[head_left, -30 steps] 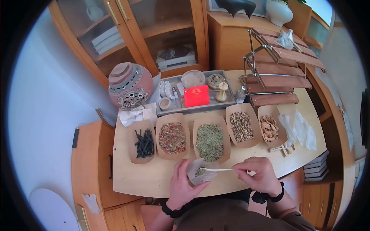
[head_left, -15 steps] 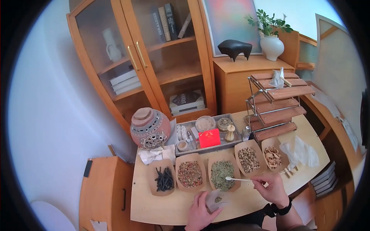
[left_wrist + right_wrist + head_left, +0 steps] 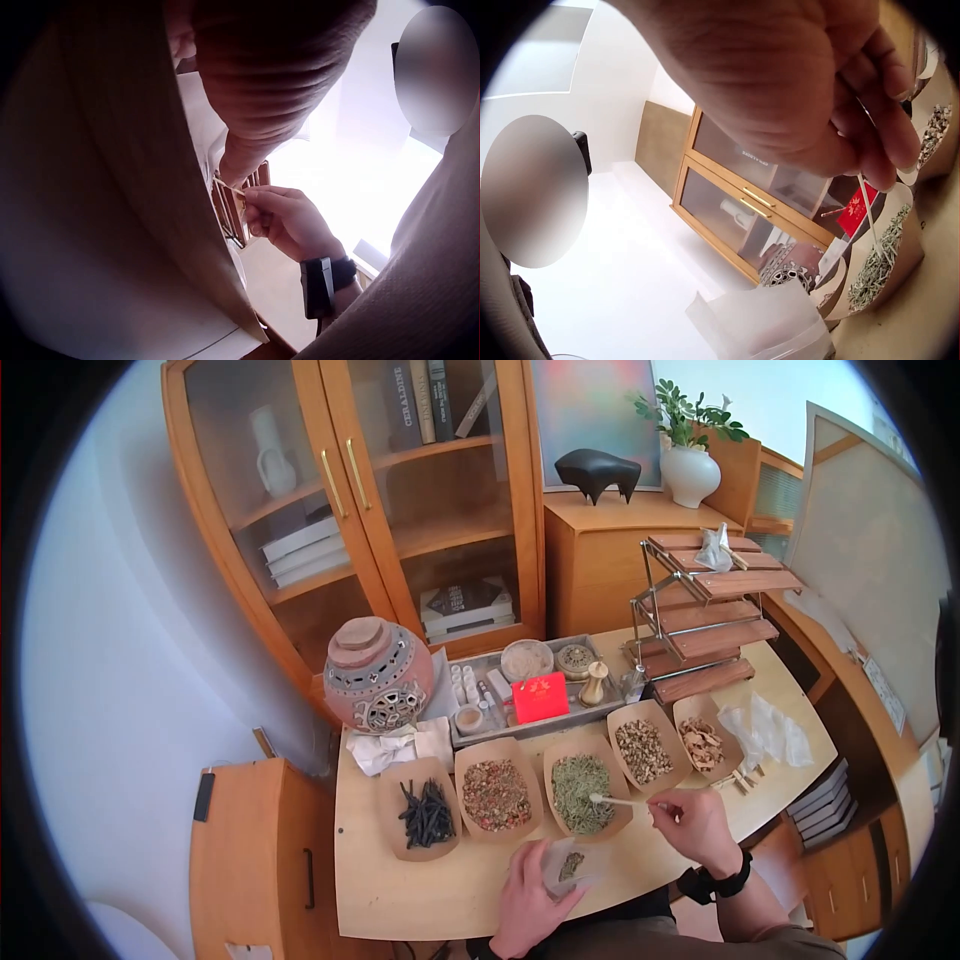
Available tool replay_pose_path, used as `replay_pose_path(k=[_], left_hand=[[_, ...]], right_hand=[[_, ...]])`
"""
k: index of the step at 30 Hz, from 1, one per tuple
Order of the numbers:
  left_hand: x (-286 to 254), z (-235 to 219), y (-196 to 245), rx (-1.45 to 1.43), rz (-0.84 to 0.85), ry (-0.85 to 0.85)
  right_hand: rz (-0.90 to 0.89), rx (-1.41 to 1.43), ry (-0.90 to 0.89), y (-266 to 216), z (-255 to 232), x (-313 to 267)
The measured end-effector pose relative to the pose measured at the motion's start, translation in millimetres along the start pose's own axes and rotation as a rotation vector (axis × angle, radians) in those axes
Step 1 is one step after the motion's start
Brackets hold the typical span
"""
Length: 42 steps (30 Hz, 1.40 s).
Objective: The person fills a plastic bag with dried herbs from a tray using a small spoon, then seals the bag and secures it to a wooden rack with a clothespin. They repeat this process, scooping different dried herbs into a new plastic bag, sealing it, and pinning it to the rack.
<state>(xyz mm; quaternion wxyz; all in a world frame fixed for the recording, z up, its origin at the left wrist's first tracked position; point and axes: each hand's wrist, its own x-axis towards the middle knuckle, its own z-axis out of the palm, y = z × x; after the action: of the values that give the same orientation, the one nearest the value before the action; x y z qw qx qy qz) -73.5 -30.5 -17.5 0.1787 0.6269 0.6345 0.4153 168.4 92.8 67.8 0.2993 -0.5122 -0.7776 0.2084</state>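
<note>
My left hand (image 3: 530,900) holds a small translucent pouch (image 3: 553,870), its mouth spread, with some dried herb inside, over the table's near edge. Between thumb and fingers, my right hand (image 3: 695,830) pinches the thin handle of a small white spoon (image 3: 622,801). The spoon's bowl is at the green dried herb (image 3: 580,780) in the middle paper tray (image 3: 624,822). In the right wrist view the spoon (image 3: 869,214) slants down to that herb, and the pouch (image 3: 757,319) shows below. The left wrist view shows my right hand (image 3: 289,221) pinching the handle.
Flanking paper trays hold dark pods (image 3: 427,815), a reddish mix (image 3: 497,797), brownish bits (image 3: 643,752) and pale slices (image 3: 701,745). Behind stand a grey tray (image 3: 470,736) with a red card (image 3: 540,698), a patterned jar (image 3: 378,678) and a wooden rack (image 3: 705,615). Clear bags (image 3: 775,730) lie right.
The spoon has gone from the pouch's mouth out to the green herb in the middle tray. My left hand keeps holding the pouch. The head view has tilted upward.
</note>
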Motion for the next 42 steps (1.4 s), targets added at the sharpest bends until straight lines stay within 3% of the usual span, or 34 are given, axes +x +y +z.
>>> replay_pose_path(k=[6, 11, 16, 20, 25, 31, 34, 40, 42], left_hand=[[0, 2, -4, -0.085, -0.055, -0.022], [1, 0, -1, -0.069, -0.016, -0.024], [1, -1, -2, -0.037, -0.021, -0.037], [1, -1, 0, -0.044, -0.031, -0.047], [-1, 2, -5, -0.043, -0.016, -0.055], [3, 4, -3, -0.037, -0.030, -0.033], [5, 7, 0, 0.023, 0.000, -0.009], [5, 8, 7, 0.000, -0.123, -0.013], [5, 10, 6, 0.043, -0.079, 0.011]], right_hand=[[-0.009, -0.165, 0.153, -1, -4, 20], [0.046, -0.180, 0.075, 6, -2, 28], [0.167, 0.131, -0.106, 17, 23, 28], [0.241, 0.296, -0.132, 18, 39, 21], [0.481, 0.619, -0.178, 28, 35, 15], [0.511, 0.798, -0.132, 42, 26, 12], [0.490, 0.788, -0.170, 46, 21, 13], [0.492, 0.864, -0.158, 47, 3, 13], [0.475, 0.882, -0.180, 42, -10, 8]])
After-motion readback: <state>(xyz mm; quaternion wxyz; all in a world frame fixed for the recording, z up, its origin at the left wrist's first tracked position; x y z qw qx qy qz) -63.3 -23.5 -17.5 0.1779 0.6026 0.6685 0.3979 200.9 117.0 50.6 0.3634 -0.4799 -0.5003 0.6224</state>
